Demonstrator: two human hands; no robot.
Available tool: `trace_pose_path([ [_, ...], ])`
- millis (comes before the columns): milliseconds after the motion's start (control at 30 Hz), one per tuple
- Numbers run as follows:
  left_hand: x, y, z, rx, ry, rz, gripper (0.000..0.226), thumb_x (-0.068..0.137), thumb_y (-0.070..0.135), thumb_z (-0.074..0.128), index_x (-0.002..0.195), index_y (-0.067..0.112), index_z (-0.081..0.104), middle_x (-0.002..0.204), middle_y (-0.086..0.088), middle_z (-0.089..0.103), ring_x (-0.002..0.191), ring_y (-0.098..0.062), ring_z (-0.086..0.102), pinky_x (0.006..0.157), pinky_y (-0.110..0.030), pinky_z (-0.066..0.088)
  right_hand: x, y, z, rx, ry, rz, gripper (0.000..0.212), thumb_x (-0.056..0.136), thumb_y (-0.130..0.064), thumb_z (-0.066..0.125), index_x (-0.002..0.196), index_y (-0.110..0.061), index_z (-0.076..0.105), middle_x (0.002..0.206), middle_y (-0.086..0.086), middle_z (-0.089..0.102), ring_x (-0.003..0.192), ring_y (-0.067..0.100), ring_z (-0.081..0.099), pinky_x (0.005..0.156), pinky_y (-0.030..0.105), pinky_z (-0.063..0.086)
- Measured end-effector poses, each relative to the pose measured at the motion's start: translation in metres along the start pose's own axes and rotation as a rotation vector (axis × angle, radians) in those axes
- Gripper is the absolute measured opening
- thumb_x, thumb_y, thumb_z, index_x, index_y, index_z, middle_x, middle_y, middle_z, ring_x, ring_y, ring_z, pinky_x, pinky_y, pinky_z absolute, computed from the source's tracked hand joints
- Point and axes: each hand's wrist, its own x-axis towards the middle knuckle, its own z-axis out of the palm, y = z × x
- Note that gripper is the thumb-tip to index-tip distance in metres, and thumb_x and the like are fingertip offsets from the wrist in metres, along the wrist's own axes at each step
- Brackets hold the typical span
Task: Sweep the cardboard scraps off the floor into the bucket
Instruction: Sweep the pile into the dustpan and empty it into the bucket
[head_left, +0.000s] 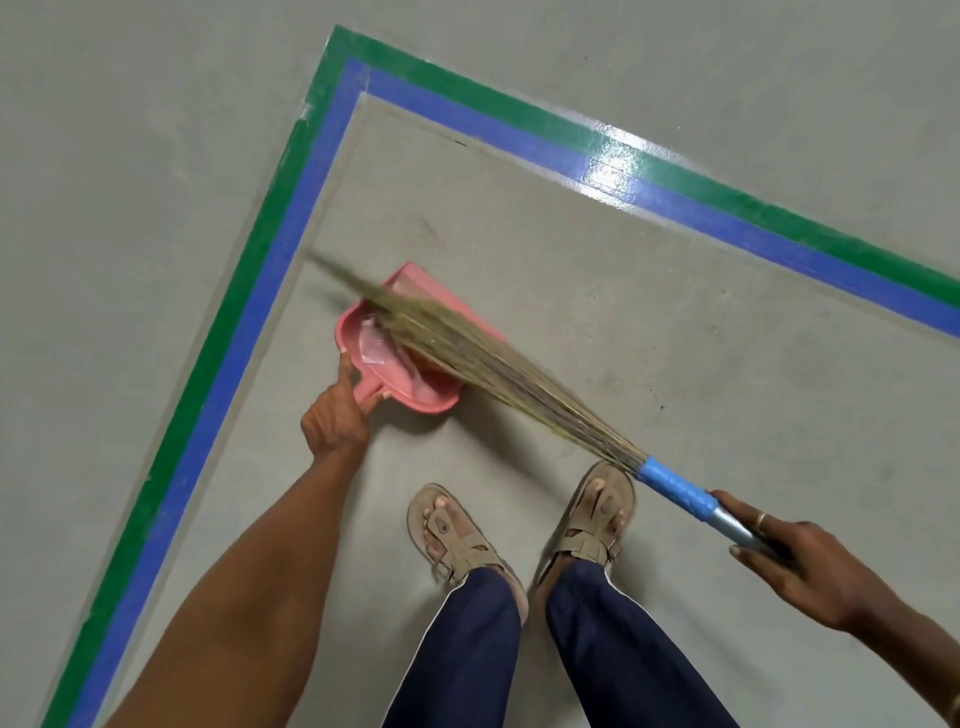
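A pink dustpan (426, 400) lies on the grey floor in front of my feet. My left hand (337, 415) grips its short handle at the near left corner. My right hand (789, 561) grips the silver and blue handle of a grass broom (498, 364). The broom's bristles lie across the pan, their tips blurred past its far left side. Pale, glossy scraps (375, 345) show inside the pan under the bristles; what they are made of I cannot tell. No bucket is in view.
Green and blue floor tape (291, 218) marks a corner around the spot, running from the lower left up and then off to the right. My two sandalled feet (524, 525) stand just behind the dustpan. A bright glare sits on the tape at the upper right.
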Motion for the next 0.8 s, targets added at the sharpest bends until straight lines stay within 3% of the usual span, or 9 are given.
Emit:
trace_pose_path([
  [67,-0.003,-0.001,0.002,-0.014,0.001,-0.011,0.085,0.084,0.066,0.06,0.155,0.037,0.024,0.097,-0.018,0.068,0.09,-0.038,0.066,0.067,-0.038,0.043,-0.005,-0.008,-0.002,0.0,-0.015,-0.043,0.061,0.093,-0.026,0.069,0.138,-0.057,0.04,0.095,-0.044,0.06,0.053,0.01,0.036,0.056,0.018,0.042],
  [100,-0.004,-0.002,0.003,-0.02,-0.003,-0.015,0.085,0.085,0.065,0.061,0.155,0.037,0.023,0.097,-0.018,0.068,0.09,-0.038,0.066,0.067,-0.039,0.043,-0.005,-0.012,-0.006,0.004,-0.004,-0.048,0.058,0.094,-0.033,0.067,0.14,-0.057,0.04,0.09,-0.041,0.062,0.053,0.011,0.035,0.056,0.019,0.043],
  [167,-0.007,-0.004,0.006,-0.028,-0.006,-0.017,0.084,0.085,0.065,0.06,0.155,0.037,0.023,0.097,-0.017,0.068,0.089,-0.038,0.066,0.067,-0.039,0.044,-0.001,-0.014,-0.012,0.022,0.028,0.0,0.049,0.094,-0.054,0.058,0.142,-0.047,0.049,0.073,-0.036,0.057,0.053,0.012,0.034,0.055,0.018,0.042],
  [233,-0.009,-0.005,0.007,-0.035,-0.004,-0.022,0.083,0.085,0.067,0.058,0.154,0.037,0.024,0.096,-0.015,0.068,0.088,-0.037,0.067,0.066,-0.037,0.043,0.006,-0.022,-0.023,0.035,0.069,0.007,0.046,0.092,-0.069,0.05,0.13,-0.044,0.056,0.084,-0.04,0.062,0.052,0.01,0.035,0.058,0.018,0.043],
  [300,-0.013,-0.008,0.008,-0.041,-0.009,-0.038,0.083,0.085,0.067,0.058,0.154,0.035,0.024,0.097,-0.014,0.068,0.088,-0.036,0.067,0.065,-0.036,0.042,0.017,-0.031,-0.035,0.076,0.12,0.05,0.037,0.094,-0.059,0.055,0.13,-0.053,0.054,0.081,-0.036,0.065,0.048,0.008,0.042,0.061,0.019,0.046],
  [433,-0.022,-0.02,0.014,-0.036,-0.008,-0.083,0.086,0.085,0.068,0.056,0.156,0.034,0.02,0.097,-0.015,0.067,0.085,-0.035,0.067,0.062,-0.035,0.043,0.067,-0.036,-0.056,0.145,0.29,0.088,0.051,0.094,-0.038,0.063,0.142,-0.049,0.047,0.065,-0.007,0.068,0.052,0.005,0.065,0.065,0.027,0.052],
  [533,-0.03,-0.033,0.023,-0.064,-0.008,-0.129,0.084,0.086,0.067,0.056,0.156,0.035,0.021,0.098,-0.015,0.067,0.086,-0.035,0.067,0.065,-0.037,0.047,0.126,-0.031,-0.069,0.151,0.395,0.128,0.049,0.096,-0.029,0.065,0.143,-0.029,0.054,0.085,0.003,0.074,0.077,0.021,0.072,0.074,0.039,0.056],
  [633,-0.038,-0.042,0.027,-0.096,-0.017,-0.185,0.082,0.088,0.062,0.06,0.156,0.037,0.021,0.1,-0.016,0.067,0.092,-0.037,0.067,0.07,-0.04,0.047,0.175,-0.027,-0.082,0.082,0.342,0.208,0.053,0.093,-0.02,0.067,0.144,-0.019,0.053,0.113,0.018,0.071,0.102,0.041,0.066,0.088,0.044,0.052],
  [800,-0.038,-0.055,0.032,-0.093,-0.046,-0.208,0.085,0.088,0.056,0.064,0.156,0.04,0.016,0.098,-0.014,0.067,0.09,-0.036,0.067,0.073,-0.042,0.054,0.178,-0.007,-0.08,0.032,0.169,0.235,0.063,0.086,0.003,0.071,0.145,-0.006,0.051,0.134,0.017,0.063,0.119,0.038,0.061,0.093,0.031,0.041],
])
